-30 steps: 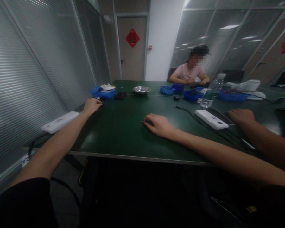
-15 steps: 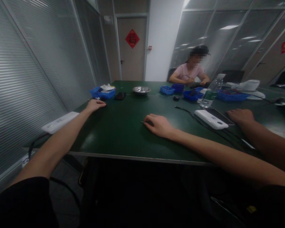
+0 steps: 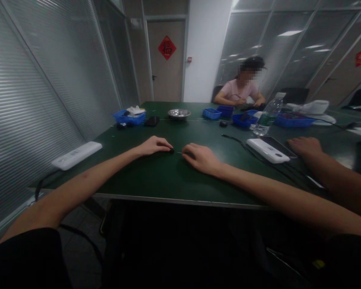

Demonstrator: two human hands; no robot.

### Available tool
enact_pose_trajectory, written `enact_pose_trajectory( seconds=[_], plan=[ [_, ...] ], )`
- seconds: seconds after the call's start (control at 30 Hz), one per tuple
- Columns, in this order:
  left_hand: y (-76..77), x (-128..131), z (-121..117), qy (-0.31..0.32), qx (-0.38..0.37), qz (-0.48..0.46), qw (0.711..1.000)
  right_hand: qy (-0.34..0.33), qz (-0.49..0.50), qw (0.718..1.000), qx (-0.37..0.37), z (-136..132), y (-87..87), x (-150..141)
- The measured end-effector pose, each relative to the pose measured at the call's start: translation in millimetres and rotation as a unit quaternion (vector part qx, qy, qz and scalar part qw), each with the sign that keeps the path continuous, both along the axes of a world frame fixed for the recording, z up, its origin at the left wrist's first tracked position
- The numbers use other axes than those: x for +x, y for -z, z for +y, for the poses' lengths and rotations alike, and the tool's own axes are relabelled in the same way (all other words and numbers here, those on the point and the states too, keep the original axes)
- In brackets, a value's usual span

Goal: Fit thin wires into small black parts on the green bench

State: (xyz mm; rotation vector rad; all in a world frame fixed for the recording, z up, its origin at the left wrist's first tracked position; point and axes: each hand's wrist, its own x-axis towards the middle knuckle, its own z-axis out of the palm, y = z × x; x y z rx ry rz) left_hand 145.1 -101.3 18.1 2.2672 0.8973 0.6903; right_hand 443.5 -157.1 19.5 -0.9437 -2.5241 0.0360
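Over the middle of the green table (image 3: pixel 144 182), my left hand (image 3: pixel 153 146) pinches a small dark piece (image 3: pixel 171 150) at its fingertips; its kind is too small to make out. Just to the right, my right hand (image 3: pixel 203 158) rests on the tabletop with its fingers curled round a thin metal-tipped tool (image 3: pixel 179 152). Most of that tool is hidden in the fingers. Its tip points left toward the dark piece, with a narrow gap that I cannot judge exactly.
Beyond my hands stand a metal bowl (image 3: pixel 179 117), a blue basket (image 3: pixel 129 119) and a black phone (image 3: pixel 152 121). White power banks (image 3: pixel 267 151) with cables flank me. On the right are a water bottle (image 3: pixel 269 116) and another person's hand (image 3: pixel 305 147). A co-worker (image 3: pixel 242 90) sits opposite.
My left hand has come from beside the blue basket to the table's middle, close to my right hand, bringing the small dark piece. My right hand has stayed in place.
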Motion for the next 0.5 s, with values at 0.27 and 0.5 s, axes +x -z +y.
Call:
enact_pose_trajectory(
  seconds=[0.27, 0.5],
  plan=[
    [-0.7, 17, -16, 0.054, 0.024, -0.016, 0.998, -0.034, 0.009, 0.999, 0.003, -3, -2.3, 1],
    [-2.9, 21, -21, 0.068, 0.006, -0.020, 0.997, -0.054, -0.008, 0.999, 0.003, -6, -4.9, -1]
  ],
)
